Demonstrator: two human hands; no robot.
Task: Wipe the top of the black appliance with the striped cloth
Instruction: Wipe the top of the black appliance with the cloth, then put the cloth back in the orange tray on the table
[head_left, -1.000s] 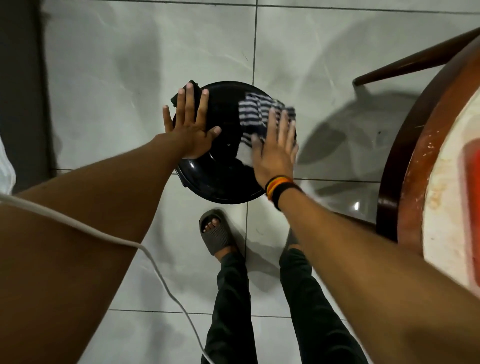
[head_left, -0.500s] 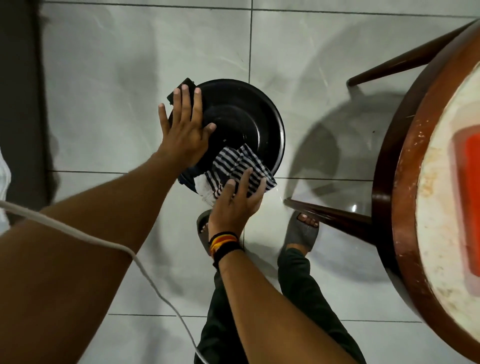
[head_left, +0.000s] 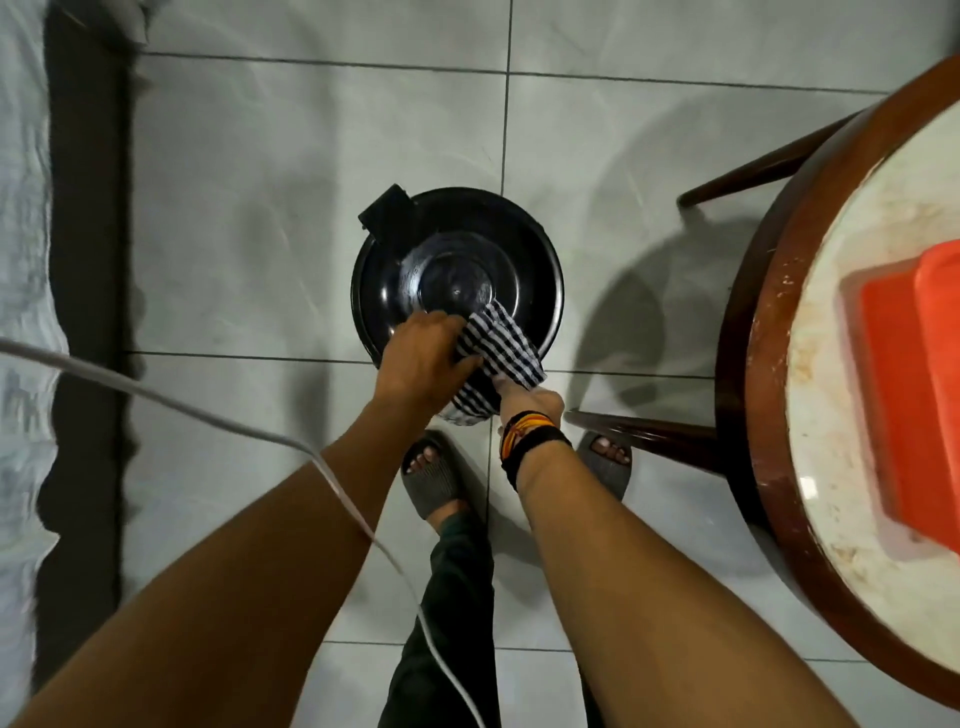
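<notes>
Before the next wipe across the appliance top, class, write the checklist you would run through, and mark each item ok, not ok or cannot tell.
1. Cloth in hand: ok, both the left hand and the right hand are on it.
2. Cloth on the appliance top: ok, it lies over the near rim.
3. Top free of other things: ok, only the cloth and hands are on it.
4. Appliance steadied: not ok, no hand braces it.
5. White cable clear of the top: ok, it crosses the left forearm only.
6. Top already clean: cannot tell.
</notes>
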